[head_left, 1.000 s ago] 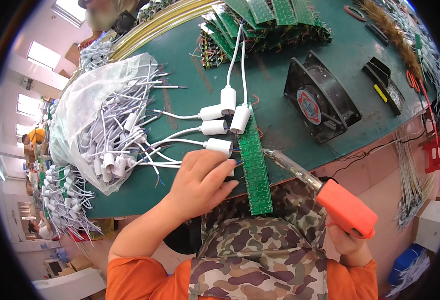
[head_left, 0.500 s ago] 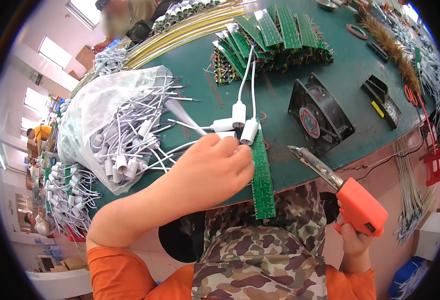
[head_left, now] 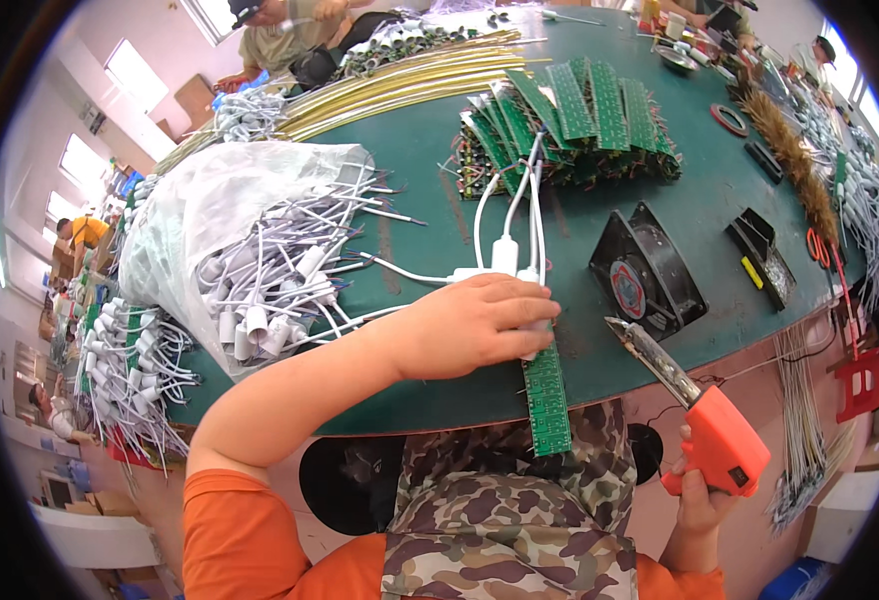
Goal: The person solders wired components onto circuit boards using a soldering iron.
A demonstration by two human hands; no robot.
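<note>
My left hand (head_left: 482, 322) reaches across the table's front, its fingers curled over a white cylindrical cap (head_left: 529, 276), mostly hidden under them. Beside it stands another white cap (head_left: 505, 256), and several white wires run up from here to the stack of circuit boards (head_left: 572, 125). Under my fingers lies a long green circuit board strip (head_left: 548, 408), which overhangs the table edge. At the right, my right hand (head_left: 698, 492) is closed round the orange-red handle of a soldering gun (head_left: 725, 440), whose metal tip points up and left, off the board.
A black fan (head_left: 650, 272) stands on the green table (head_left: 410, 385) right of the board. A clear plastic bag (head_left: 185, 215) of white capped wires (head_left: 295, 265) lies left. Farther right are a black tray (head_left: 763, 258) and scissors (head_left: 818, 250). Other people work beyond the table.
My left hand has gone from a pinch at the caps to fingers laid over them. Another white wire now leads up to the board stack. My right hand still holds the soldering gun.
</note>
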